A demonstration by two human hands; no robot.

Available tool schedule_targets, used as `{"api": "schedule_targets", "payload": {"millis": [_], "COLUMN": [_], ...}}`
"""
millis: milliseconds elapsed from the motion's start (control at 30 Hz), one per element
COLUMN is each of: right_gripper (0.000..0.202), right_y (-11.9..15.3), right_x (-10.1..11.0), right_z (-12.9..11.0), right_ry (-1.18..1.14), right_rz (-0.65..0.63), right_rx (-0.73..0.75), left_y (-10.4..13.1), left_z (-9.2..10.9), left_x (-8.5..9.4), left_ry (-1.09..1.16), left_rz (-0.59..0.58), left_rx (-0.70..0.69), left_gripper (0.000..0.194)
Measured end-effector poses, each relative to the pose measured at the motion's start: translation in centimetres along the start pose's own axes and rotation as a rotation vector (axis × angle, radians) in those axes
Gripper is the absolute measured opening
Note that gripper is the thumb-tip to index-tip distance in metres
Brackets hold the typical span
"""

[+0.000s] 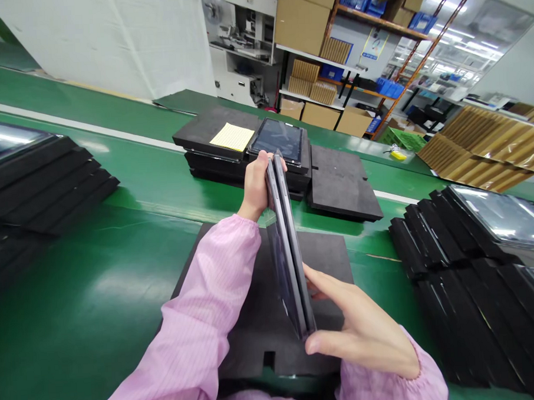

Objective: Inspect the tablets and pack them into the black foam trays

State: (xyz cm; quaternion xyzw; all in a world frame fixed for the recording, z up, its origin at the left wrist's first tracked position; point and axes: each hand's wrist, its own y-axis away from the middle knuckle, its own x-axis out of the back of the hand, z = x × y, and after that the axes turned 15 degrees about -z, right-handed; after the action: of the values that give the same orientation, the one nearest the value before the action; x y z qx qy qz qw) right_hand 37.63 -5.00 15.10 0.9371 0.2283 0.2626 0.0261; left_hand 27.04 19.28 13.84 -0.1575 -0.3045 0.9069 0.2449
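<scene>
The left hand (257, 180) pinches the far end of two tablets (289, 240) — held face to face or back to back, which cannot be told — with the edges facing up. The right hand (358, 320) supports the near end; its grip is partly spread, the thumb at the near corner and the fingers against the right side. The tablets stand tilted above a black foam pad (326, 250) on the green bench (154, 252). Beyond them, a yellow sheet (232, 136) and another tablet (278, 141) lie on stacked black trays (214, 122).
</scene>
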Motion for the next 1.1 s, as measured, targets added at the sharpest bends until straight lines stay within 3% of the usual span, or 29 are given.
{"api": "schedule_targets", "payload": {"millis": [267, 467, 733, 1100], "right_gripper": [0.082, 0.073, 0.051, 0.05], "right_y": [-0.3, -0.1, 0.2, 0.3], "right_x": [-0.3, -0.2, 0.4, 0.7], "right_z": [-0.2, -0.4, -0.5, -1.1], "right_ry": [0.012, 0.039, 0.107, 0.147], "right_rz": [0.124, 0.146, 0.136, 0.21], "right_rx": [-0.015, -0.033, 0.046, 0.058], "left_y": [0.1, 0.3, 0.2, 0.2], "left_z": [1.6, 2.4, 2.2, 1.5], "left_x": [-0.5, -0.9, -0.8, -0.3], "left_ry": [-0.019, -0.03, -0.091, -0.194], "left_rz": [-0.039, -0.055, -0.037, -0.025], "left_rx": [0.031, 0.014, 0.061, 0.078], "left_gripper": [0.073, 0.073, 0.072, 0.066]}}
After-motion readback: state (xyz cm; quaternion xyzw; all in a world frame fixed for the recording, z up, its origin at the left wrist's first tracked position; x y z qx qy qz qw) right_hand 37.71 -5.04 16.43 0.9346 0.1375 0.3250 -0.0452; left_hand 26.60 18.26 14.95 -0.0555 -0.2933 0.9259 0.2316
